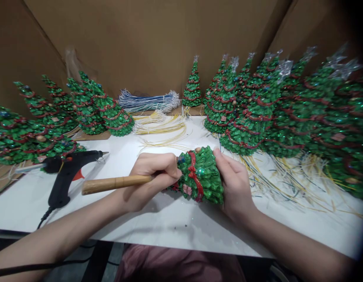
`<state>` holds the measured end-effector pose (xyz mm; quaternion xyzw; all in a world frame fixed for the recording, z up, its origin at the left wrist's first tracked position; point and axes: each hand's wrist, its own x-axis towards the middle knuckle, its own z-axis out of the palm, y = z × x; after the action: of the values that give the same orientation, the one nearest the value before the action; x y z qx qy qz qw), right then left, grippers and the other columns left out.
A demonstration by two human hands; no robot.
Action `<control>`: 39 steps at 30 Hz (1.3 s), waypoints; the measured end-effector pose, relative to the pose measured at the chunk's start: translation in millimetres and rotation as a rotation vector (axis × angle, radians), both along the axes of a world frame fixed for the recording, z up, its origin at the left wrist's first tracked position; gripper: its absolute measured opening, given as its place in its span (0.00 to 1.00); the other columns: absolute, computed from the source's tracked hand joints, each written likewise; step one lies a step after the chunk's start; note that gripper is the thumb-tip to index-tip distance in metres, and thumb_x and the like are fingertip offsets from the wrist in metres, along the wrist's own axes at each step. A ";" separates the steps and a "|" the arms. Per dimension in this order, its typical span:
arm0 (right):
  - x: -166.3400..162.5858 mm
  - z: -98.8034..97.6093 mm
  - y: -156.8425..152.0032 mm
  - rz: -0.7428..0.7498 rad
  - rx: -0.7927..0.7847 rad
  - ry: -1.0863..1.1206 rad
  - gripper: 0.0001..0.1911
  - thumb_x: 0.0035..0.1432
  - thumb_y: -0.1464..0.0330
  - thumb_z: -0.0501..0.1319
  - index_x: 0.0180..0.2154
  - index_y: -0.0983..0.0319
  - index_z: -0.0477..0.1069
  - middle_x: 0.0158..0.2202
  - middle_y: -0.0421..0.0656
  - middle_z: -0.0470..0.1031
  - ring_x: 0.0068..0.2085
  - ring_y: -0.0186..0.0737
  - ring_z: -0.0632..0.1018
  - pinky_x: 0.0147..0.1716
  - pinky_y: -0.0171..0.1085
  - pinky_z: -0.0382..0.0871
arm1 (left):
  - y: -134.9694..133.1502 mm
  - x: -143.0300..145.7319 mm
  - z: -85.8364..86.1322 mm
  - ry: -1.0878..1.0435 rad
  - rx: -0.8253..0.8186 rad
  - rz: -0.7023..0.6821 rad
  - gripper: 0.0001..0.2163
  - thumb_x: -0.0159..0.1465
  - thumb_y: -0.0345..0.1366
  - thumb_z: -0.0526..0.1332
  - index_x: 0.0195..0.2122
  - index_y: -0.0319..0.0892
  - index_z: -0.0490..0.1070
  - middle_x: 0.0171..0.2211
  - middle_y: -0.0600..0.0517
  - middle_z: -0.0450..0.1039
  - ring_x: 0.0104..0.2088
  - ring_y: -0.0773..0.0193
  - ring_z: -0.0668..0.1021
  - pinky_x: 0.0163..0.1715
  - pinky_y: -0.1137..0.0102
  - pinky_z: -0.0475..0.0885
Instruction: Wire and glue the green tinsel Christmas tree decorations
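Note:
A small green Christmas tree figurine (209, 178) with red garlands lies on its side above the white table, its wide base toward the right. My right hand (235, 186) is closed around the base end. My left hand (156, 170) is closed on a round bamboo-like wooden stick (113, 185), whose blunt end sticks out to the left. The left fingers also press against the tree's narrower part. The stick's other end and the tree's tip are hidden behind that hand.
A black hot glue gun (65, 180) lies at left, its cord running off the front edge. More trees (116, 113) stand at left; trees with clear stars (251, 121) crowd the right. Yellow wires (160, 127) and a blue-white wire bundle (148, 101) lie behind; loose wires (295, 180) spread at right.

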<state>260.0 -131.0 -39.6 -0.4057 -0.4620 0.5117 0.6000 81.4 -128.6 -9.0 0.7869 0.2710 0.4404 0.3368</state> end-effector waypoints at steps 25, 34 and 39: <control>-0.4 2.9 -3.7 -0.015 0.037 -0.056 0.22 0.58 0.58 0.57 0.18 0.61 0.56 0.19 0.36 0.55 0.23 0.31 0.58 0.22 0.33 0.55 | 4.0 0.0 -1.5 -0.219 -0.421 -0.082 0.09 0.54 0.24 0.61 0.20 0.38 0.64 0.18 0.57 0.63 0.20 0.73 0.64 0.20 0.75 0.57; 0.3 1.6 -3.5 0.003 0.067 -0.052 0.21 0.60 0.59 0.56 0.19 0.62 0.57 0.19 0.36 0.54 0.23 0.30 0.58 0.22 0.32 0.53 | 4.3 -2.6 -2.9 -0.253 -0.470 -0.140 0.09 0.54 0.22 0.61 0.21 0.37 0.64 0.18 0.57 0.64 0.20 0.74 0.64 0.19 0.77 0.57; 0.4 3.1 -3.5 0.003 0.061 -0.053 0.21 0.60 0.60 0.56 0.19 0.62 0.56 0.20 0.36 0.54 0.23 0.30 0.58 0.22 0.32 0.54 | 4.3 -1.4 -2.1 -0.282 -0.461 -0.154 0.09 0.53 0.21 0.61 0.21 0.37 0.64 0.18 0.57 0.64 0.20 0.74 0.64 0.19 0.77 0.57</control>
<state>260.4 -134.5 -36.5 -0.3998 -0.4938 0.4874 0.5990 80.0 -124.3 -11.1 0.6386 0.2540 0.4456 0.5738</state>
